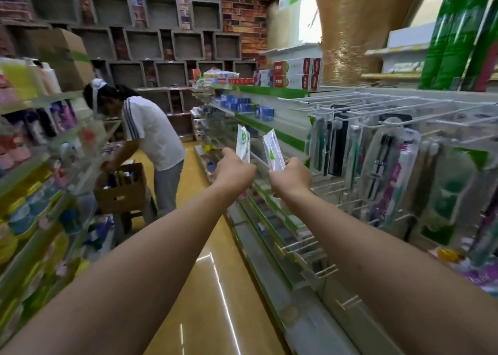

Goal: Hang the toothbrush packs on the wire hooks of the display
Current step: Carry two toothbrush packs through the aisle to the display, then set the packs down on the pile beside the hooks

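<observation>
There is only one view, from a wide-angle camera worn on the person's head. It looks forward and somewhat down along a shop aisle, with the floor [210, 274] running away from the bottom middle. Both forearms enter from the lower corners and the hands meet near the centre, so the camera is close behind them. The display with wire hooks [377, 104] stands very near on the right side, and the shelves [40, 193] on the left edge are also near. The brick wall [161, 31] closes the aisle far ahead. Edges look bent and blurred.
</observation>
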{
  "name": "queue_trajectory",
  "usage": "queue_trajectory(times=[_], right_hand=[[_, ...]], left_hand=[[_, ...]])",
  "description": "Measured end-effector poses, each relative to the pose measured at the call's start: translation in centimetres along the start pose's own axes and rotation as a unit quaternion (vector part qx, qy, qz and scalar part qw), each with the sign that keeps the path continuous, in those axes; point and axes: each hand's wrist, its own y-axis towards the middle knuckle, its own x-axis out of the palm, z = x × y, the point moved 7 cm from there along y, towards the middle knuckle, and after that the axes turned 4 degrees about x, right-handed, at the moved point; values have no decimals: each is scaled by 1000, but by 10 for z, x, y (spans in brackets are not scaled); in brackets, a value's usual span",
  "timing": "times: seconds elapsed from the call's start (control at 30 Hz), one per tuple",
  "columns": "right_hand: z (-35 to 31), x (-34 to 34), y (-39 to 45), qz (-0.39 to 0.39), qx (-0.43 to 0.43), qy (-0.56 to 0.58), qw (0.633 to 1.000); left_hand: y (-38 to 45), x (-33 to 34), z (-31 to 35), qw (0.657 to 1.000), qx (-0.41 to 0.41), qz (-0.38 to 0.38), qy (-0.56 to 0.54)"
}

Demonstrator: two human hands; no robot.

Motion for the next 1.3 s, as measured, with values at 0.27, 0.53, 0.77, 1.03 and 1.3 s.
queue_trajectory(times=[0.27, 0.53, 0.77, 1.03, 1.3], right_hand=[[1, 21, 47, 99, 38, -14, 994], [13, 10, 57, 193, 101, -53, 975], [32, -27, 31, 260, 144, -70, 952], [45, -80, -27, 292, 160, -77, 940], [59, -122, -96, 306, 179, -58, 933]], left_hand=[[88, 31, -7, 995, 58, -80, -14], [122, 72, 2, 976, 101, -185, -52], [101, 110, 24, 950, 131, -258, -116], [30, 128, 51, 931, 151, -309, -125], [-44, 120, 74, 926, 183, -316, -93]])
